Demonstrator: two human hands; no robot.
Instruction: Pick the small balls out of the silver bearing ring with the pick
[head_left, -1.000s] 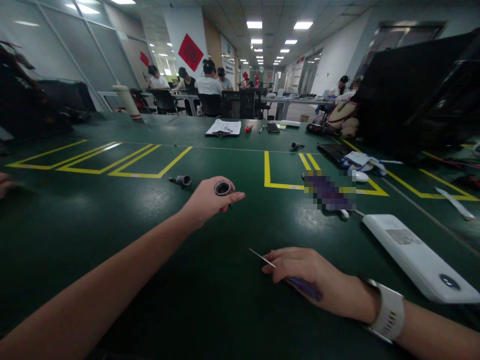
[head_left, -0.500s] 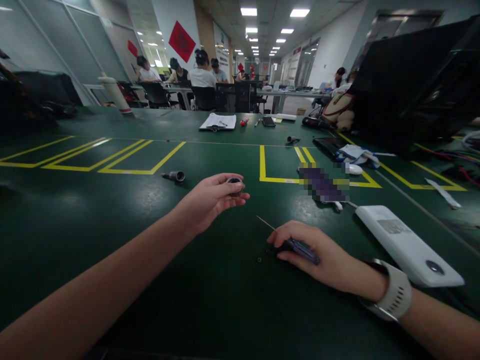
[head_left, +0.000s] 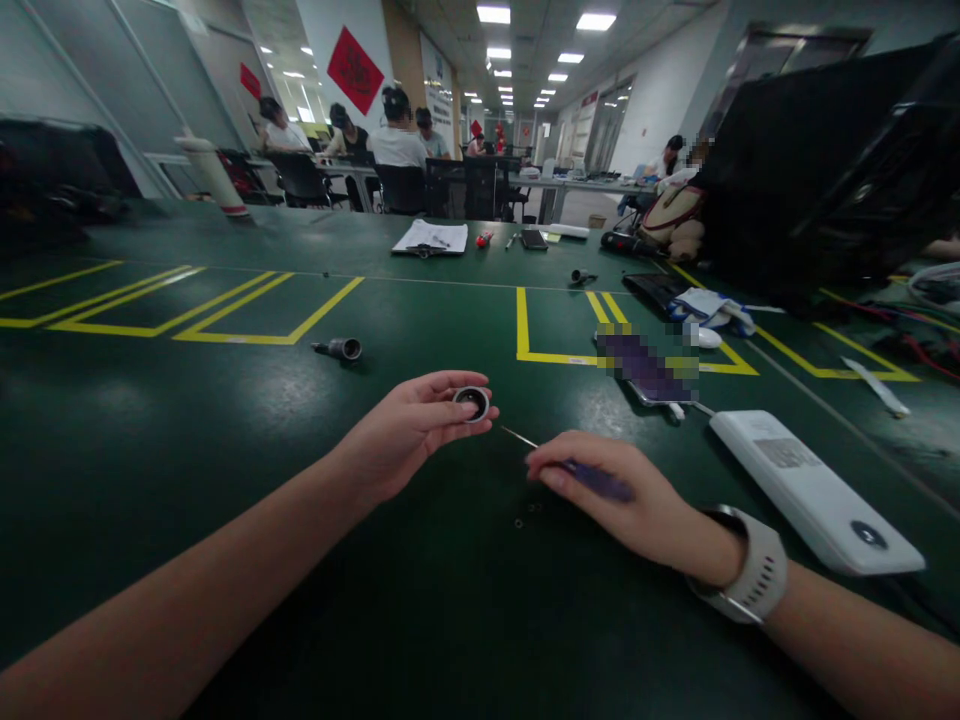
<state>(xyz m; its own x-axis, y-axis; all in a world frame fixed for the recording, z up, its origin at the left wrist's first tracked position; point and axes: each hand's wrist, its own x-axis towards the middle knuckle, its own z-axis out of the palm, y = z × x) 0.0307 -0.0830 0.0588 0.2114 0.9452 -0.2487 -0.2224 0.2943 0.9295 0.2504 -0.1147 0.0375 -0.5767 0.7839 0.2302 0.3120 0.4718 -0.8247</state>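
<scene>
My left hand [head_left: 416,425] pinches a grey round cap-like part [head_left: 481,393], its dark hollow turned up toward me and the thumb tip over the opening. In my right hand [head_left: 611,485] is a screwdriver [head_left: 600,480] with a purple handle. Its thin shaft points left, the tip a little short of the left fingertips and apart from the round part. A few tiny pieces, one a small ring [head_left: 518,524], lie on the green table [head_left: 420,610] below the right hand. Left of the hands lies a dark metal fitting [head_left: 345,349] with a round mouth.
On the right lie a white power bank [head_left: 814,490] and a cabled phone [head_left: 645,368], its screen blurred out. Behind them are a cloth [head_left: 711,310] and another dark fitting [head_left: 580,276]. A clipboard [head_left: 431,238] lies farther back. Several people sit at distant desks.
The left hand has tipped the round part so its opening faces me more. My right hand has moved slightly left and up, lifting off the small pieces and bringing the screwdriver tip closer.
</scene>
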